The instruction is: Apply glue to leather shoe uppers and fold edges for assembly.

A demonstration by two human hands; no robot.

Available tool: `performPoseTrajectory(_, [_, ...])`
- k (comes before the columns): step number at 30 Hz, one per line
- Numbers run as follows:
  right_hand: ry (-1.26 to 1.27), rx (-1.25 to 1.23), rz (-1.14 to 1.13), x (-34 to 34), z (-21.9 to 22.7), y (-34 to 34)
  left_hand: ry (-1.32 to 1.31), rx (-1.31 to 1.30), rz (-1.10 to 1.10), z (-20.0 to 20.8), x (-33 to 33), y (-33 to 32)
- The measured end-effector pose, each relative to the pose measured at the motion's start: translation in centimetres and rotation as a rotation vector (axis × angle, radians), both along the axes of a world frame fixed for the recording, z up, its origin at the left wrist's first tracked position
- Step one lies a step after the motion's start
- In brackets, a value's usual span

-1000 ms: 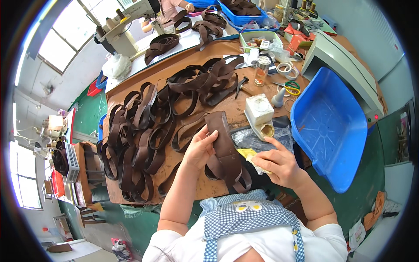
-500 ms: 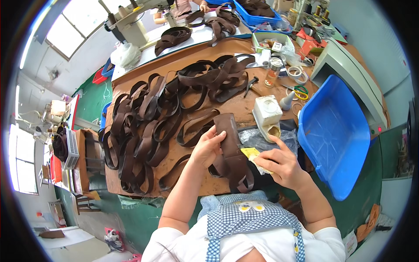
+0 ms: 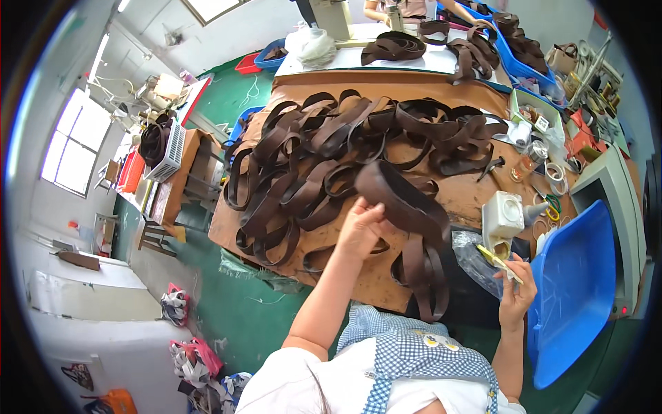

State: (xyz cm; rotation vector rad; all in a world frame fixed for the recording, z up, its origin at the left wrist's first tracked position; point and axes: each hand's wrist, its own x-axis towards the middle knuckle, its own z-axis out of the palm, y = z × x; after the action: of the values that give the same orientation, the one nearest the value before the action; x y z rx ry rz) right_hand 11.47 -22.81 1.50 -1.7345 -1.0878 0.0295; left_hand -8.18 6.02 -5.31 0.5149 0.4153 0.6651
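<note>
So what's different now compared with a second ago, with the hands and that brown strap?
The right hand has come off the brown strap and lifted a yellow-tipped tool beside the white container. The left hand has raised the strap's folded end. The strap pile and blue bin lie as before.

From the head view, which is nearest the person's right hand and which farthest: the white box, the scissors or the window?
From the right hand:
1. White box, just above it on the bench.
2. Scissors, a little farther up, towards the right edge.
3. Window, far across the room on the left.
</note>
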Motion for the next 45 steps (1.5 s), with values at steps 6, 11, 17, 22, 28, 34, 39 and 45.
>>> performPoseTrajectory(6, [0.023,-0.049,-0.013,-0.3,-1.7,1.3,-0.132,0.095,0.378,-1.6,-3.8,6.8])
performPoseTrajectory(11, [-0.066,-0.083,-0.025,-0.3,-1.9,1.2,-0.169,0.054,0.588,-9.7,-5.1,12.8])
performPoseTrajectory(17, [0.004,-0.122,-0.109,0.1,-3.1,0.7,-0.052,-0.393,0.693,-20.6,-8.1,14.9])
performPoseTrajectory(22, [0.054,-0.138,-0.232,1.7,-5.9,-1.8,0.165,-0.593,0.701,-17.5,-5.3,13.3])
performPoseTrajectory(28, [0.157,-0.138,-0.306,2.6,-9.5,-3.7,0.190,-0.605,0.459,-15.2,-3.6,8.2])
performPoseTrajectory(34, [0.140,-0.145,-0.408,3.3,-11.2,-4.6,0.850,0.211,-0.095,-10.1,2.0,-2.2])
performPoseTrajectory(39, [0.022,-0.190,-0.469,5.1,-13.7,-3.7,1.215,0.507,-0.402,-13.2,4.1,-2.1])
performPoseTrajectory(45, [-0.088,-0.256,-0.489,7.8,-15.2,-1.6,1.226,0.598,-0.667,-11.9,5.8,-2.6])
